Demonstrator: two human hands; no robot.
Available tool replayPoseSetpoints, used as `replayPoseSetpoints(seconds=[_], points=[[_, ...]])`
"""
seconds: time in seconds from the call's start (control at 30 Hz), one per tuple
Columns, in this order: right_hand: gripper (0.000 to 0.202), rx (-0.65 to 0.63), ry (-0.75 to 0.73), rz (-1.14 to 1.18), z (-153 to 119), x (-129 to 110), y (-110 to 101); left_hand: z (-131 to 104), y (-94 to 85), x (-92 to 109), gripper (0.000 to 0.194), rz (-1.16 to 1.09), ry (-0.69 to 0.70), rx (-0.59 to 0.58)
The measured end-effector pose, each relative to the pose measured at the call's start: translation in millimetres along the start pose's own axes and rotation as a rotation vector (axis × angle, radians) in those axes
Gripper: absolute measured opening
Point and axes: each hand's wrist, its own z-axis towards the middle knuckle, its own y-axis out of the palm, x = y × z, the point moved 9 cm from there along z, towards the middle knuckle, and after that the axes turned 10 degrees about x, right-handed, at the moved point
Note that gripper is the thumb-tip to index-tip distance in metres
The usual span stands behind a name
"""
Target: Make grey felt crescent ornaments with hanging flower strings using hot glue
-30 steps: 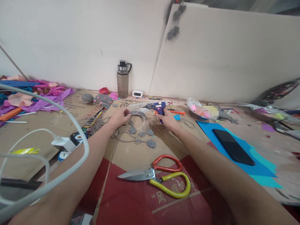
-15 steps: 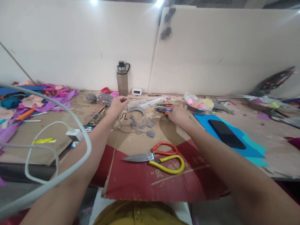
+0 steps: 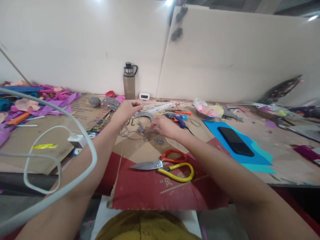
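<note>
My two hands at the grey curved piece (image 3: 148, 115).
My left hand (image 3: 127, 109) is bent beside the piece's left end, my right hand (image 3: 165, 127) curled among small grey shapes (image 3: 159, 140); whether either pinches anything I cannot tell. The curved piece lies between them on the cardboard (image 3: 140, 196). Just right of my right hand is the blue glue gun (image 3: 178, 119); nearer me, scissors (image 3: 175, 166) with red and yellow handles; at the back, a bottle (image 3: 129, 86) stands against the wall (image 3: 75, 50).

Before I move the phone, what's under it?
The black phone lies on a blue sheet, which overlaps a turquoise sheet. Whatever the phone itself covers can't be seen.
</note>
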Motion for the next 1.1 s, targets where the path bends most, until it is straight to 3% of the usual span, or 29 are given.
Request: replayPoseSetpoints(seconds=[0.17, 0.3, 0.43, 0.6, 0.73, 0.9, 1.0, 1.1], points=[[0.016, -0.075, -0.010, -0.035, -0.1, 3.5, 17.0, -9.5, 8.5, 8.1, 0.025, 0.031, -0.007, -0.055], [0.016, -0.045, 0.009, 0.011, -0.7, 1.3, 10.0, -17.5, 12.8, 22.3, 0.020, 0.097, 0.002, -0.113], [0.012, -0.031, 0.109, 0.139, -2.4, 6.3, 2.4, -19.1, 16.1, 16.7, 0.020, 0.120, -0.046, -0.135], [0.009, -0.016, 0.176, 0.250, -5.2, 14.1, 3.1, -22.7, 38.1, -0.8, 0.025, 0.086, -0.090, -0.310], [0.008, 0.010, 0.228, 0.320, -7.7, 21.5, 3.7, -32.5, 50.5, -1.1, 0.029, 0.012, -0.169, -0.466], [0.009, 0.105, 0.309, 0.373, -8.4, 34.0, -2.8, -45.0, 54.1, 5.8, 0.040, -0.033, -0.236, -0.592], [0.008, 0.136, 0.363, 0.393, -9.2, 40.5, -4.4, -52.1, 56.3, 5.2, 0.041, 0.009, -0.217, -0.719], [0.008, 0.129, 0.396, 0.407, -10.1, 42.4, -4.4, -46.2, 46.3, -1.3, 0.037, 0.148, -0.153, -0.727]])
